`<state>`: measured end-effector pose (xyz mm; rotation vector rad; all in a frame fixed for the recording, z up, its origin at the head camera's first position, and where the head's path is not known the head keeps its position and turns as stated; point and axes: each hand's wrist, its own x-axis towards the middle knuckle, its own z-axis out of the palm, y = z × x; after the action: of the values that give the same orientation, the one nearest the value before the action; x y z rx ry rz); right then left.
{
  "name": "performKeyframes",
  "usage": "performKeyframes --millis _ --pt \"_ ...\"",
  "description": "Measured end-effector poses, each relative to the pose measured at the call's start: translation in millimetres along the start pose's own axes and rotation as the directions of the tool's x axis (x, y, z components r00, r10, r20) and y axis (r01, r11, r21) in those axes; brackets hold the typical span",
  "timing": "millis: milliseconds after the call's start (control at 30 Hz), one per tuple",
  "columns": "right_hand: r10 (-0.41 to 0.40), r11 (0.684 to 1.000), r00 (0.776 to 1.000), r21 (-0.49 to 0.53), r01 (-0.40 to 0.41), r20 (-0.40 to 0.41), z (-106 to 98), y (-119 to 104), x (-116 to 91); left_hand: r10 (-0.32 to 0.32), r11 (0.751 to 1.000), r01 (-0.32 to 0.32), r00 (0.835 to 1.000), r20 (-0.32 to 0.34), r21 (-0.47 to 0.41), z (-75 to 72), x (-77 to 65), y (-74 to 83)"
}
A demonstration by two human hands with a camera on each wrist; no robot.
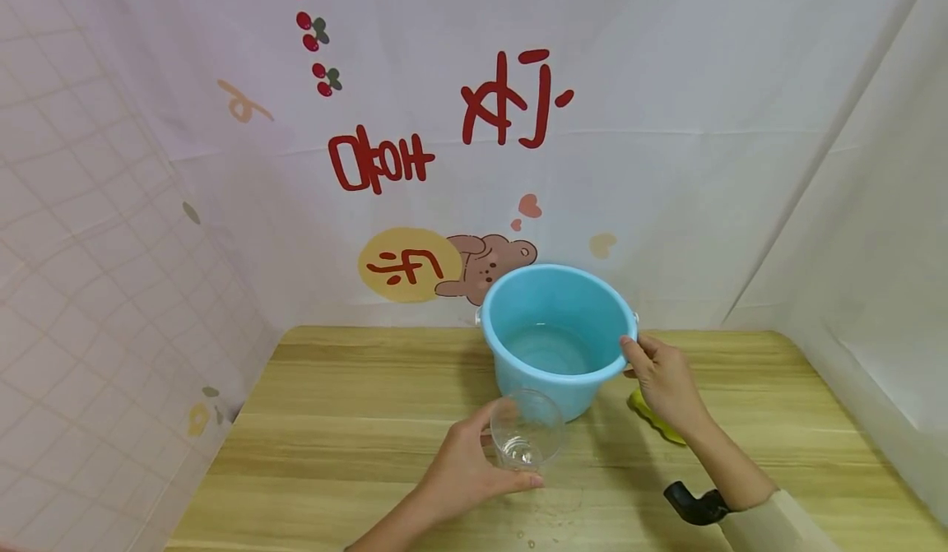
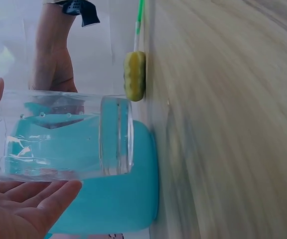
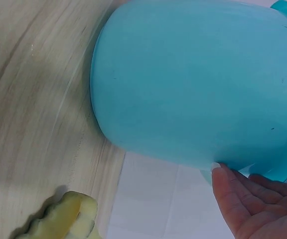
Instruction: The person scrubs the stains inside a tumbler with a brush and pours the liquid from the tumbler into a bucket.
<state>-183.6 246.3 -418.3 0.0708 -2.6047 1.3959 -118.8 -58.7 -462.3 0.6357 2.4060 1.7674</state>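
Note:
My left hand (image 1: 462, 466) grips a clear cup (image 1: 527, 433), thumb on the near side and fingers round the other. Droplets cling to the cup's wall in the left wrist view, where its thick base (image 2: 117, 135) hangs a little off the table. Just behind it a light blue bucket (image 1: 544, 397) stands upright, with what looks like shallow water (image 1: 548, 348) at the bottom. The bucket's right rim is held by my right hand (image 1: 666, 379), thumb over the edge; in the right wrist view the fingers (image 3: 238, 196) lie under the rim.
On the wooden table (image 1: 355, 420), right of the bucket, lies a yellow-green sponge brush (image 2: 135, 74) with a green handle, partly behind my right hand in the head view. Small water drops (image 1: 531, 544) dot the near table. A printed white cloth (image 1: 666, 206) hangs behind.

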Motion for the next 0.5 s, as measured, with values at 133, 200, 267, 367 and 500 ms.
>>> performKeyframes --millis 133,200,267,367,500 --pt "-0.003 1.000 1.000 0.016 0.003 -0.001 0.6 1.3 0.3 0.019 1.000 -0.019 0.999 -0.031 -0.002 -4.6 -3.2 -2.1" --pt "-0.001 1.000 1.000 0.020 0.001 0.000 0.5 1.4 0.0 0.024 1.000 -0.024 0.999 -0.046 0.001 -6.9 -4.0 -2.0" --pt "0.000 1.000 1.000 0.018 0.000 0.000 0.1 1.3 -0.6 0.021 1.000 -0.021 0.998 -0.061 0.006 -9.2 -4.4 -1.6" --pt "0.000 1.000 1.000 0.020 0.000 0.001 -0.4 1.3 -0.7 0.007 1.000 -0.006 0.996 -0.089 0.013 -13.0 -4.4 -1.0" --pt "-0.002 1.000 1.000 0.019 0.002 0.008 -0.3 1.7 0.3 -0.003 1.000 0.006 0.990 -0.140 0.022 -18.6 -4.8 -1.9"
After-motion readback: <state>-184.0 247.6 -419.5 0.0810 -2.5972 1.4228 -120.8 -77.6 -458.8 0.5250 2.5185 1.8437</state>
